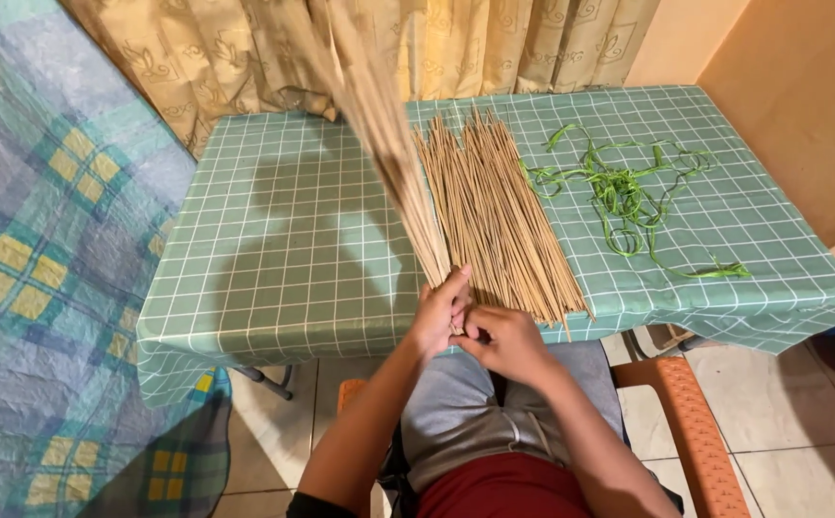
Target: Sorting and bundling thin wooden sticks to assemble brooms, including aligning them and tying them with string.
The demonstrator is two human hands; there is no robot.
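table: green checked cloth [273, 278]
bundles: two; stick bundle [379, 125] raised, long axis toward far edge
left hand [439, 312]: clamped on bundle base
right hand [505, 341]: fingers curled at same base
flat sticks [499, 211]: long axis near-to-far edge

Seen from above, both bare forearms reaching forward from the bottom edge and converging at the centre. Left hand [439, 312] closing in a fist-like grip, thumb pointing up and forward, knuckles turned to the left. Right hand [504, 341] curling just beside it, touching it, fingers bending inward toward the left palm, back of the hand facing up. Elbows bending, wrists nearly straight, both hands hovering above the lap.
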